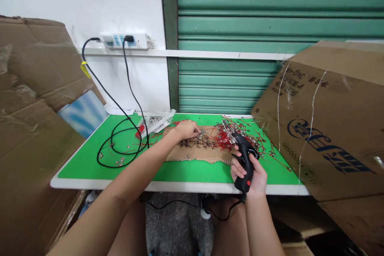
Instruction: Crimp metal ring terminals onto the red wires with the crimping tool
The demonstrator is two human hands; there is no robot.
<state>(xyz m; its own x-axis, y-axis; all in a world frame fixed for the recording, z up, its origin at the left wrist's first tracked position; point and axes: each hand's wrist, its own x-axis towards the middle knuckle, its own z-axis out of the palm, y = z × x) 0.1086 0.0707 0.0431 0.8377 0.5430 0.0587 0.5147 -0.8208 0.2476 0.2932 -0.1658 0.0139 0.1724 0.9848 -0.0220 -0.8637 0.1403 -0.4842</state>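
A cardboard sheet (210, 154) with dark scorch-like marks lies on the green tabletop (87, 168). My left hand (188, 129) is over its back part, fingers closed together beside small shiny metal pieces (201, 133); whatever the fingertips pinch is too small to name. In my right hand (249, 170) is a black corded hand tool (246, 156), its thin tip pointing up and left. Beyond that tip, a heap of red wires with shiny ends (225, 136) covers the right side of the cardboard and spreads onto the green surface.
A clear plastic bag (159, 121) of metal pieces sits at the back left. Black cables (103, 160) loop beside it and run up to a power strip (120, 41). Large cardboard boxes (30, 128) stand left and right. More small parts (120, 162) lie on the left.
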